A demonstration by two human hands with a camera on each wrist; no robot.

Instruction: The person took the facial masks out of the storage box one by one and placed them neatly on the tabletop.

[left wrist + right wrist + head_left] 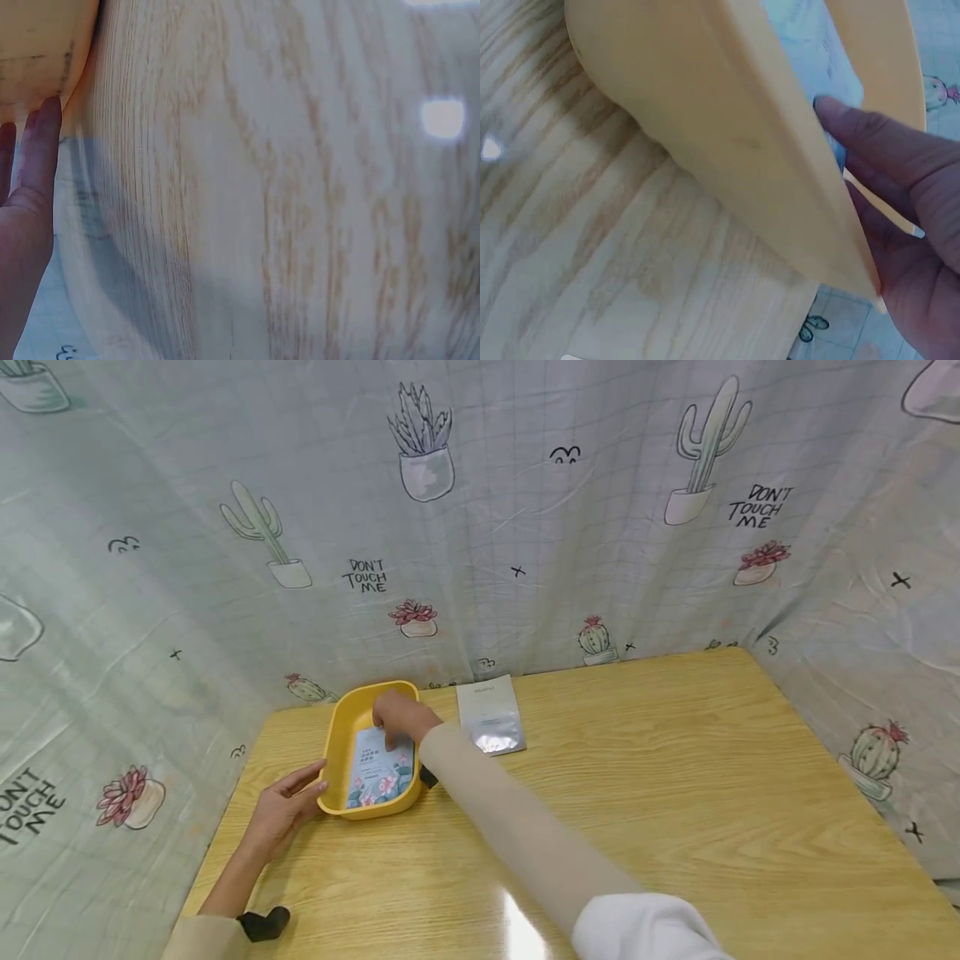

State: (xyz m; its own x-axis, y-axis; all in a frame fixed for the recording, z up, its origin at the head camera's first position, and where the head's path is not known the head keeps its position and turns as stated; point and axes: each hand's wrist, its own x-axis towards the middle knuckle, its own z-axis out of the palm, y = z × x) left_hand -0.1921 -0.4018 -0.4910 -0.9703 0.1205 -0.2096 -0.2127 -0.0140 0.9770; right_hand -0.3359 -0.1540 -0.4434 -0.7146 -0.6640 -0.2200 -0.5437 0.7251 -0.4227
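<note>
A yellow plastic bin (337, 743) sits near the table's left back corner, its outer wall (697, 112) close in the right wrist view. Inside lies a light-blue flat packet (367, 777) printed with pink lotus flowers. My right hand (403, 717) reaches into the bin over the packet's far end. Its thumb and fingers pinch the packet's edge (810, 45) in the right wrist view. My left hand (288, 806) touches the bin's left side, fingers extended against the outer wall (41, 52) in the left wrist view.
A silver-and-white packet (491, 714) lies flat to the right of the bin, near the back edge. The wooden table (675, 793) stretches to the right. A cactus-print curtain (510, 527) hangs close behind and on both sides.
</note>
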